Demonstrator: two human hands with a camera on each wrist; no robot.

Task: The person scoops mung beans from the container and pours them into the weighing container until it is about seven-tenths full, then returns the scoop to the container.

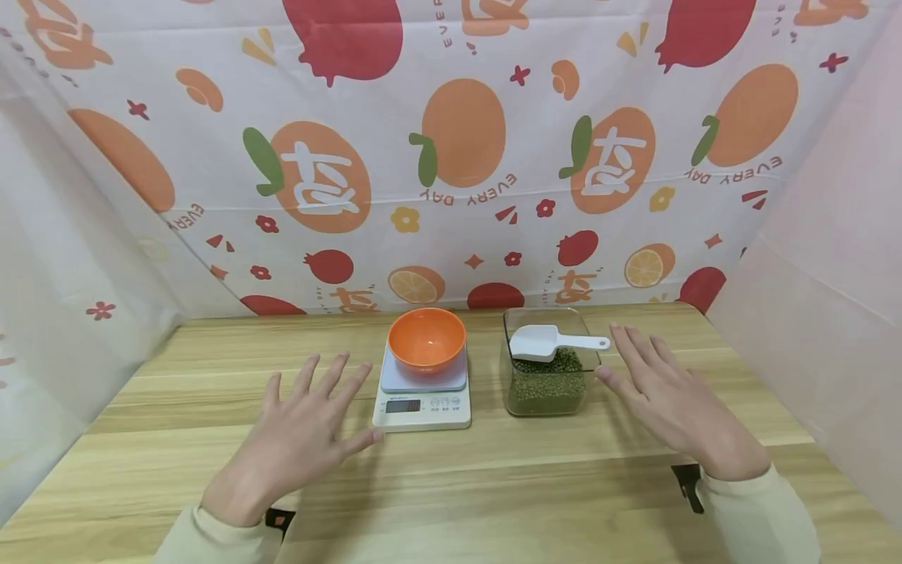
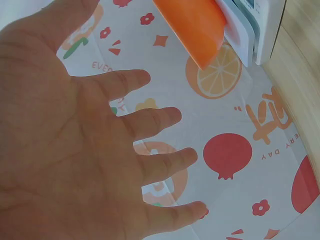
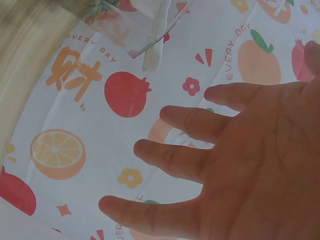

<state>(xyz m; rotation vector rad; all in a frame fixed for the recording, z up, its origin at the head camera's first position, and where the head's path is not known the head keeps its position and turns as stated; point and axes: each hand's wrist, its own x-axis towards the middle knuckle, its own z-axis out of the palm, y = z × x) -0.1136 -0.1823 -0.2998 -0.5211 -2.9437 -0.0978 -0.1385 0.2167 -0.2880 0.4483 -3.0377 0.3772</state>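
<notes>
An orange bowl (image 1: 427,338) stands on a white kitchen scale (image 1: 423,419) with a small display. To its right is a clear square container (image 1: 517,392) partly filled with green beans (image 1: 548,389). A white scoop (image 1: 537,343) lies across the container, its handle sticking out past the right rim. My left hand (image 1: 296,439) is spread with straight fingers, left of the scale, its thumb near the scale's front corner. My right hand (image 1: 672,403) is also spread, just right of the container, fingertips close to the scoop's handle. Neither hand holds anything.
The wooden table (image 1: 458,501) runs back to a hanging sheet (image 1: 380,157) printed with fruit. More pale sheeting (image 1: 831,258) closes off the right side, and similar cloth hangs at the left.
</notes>
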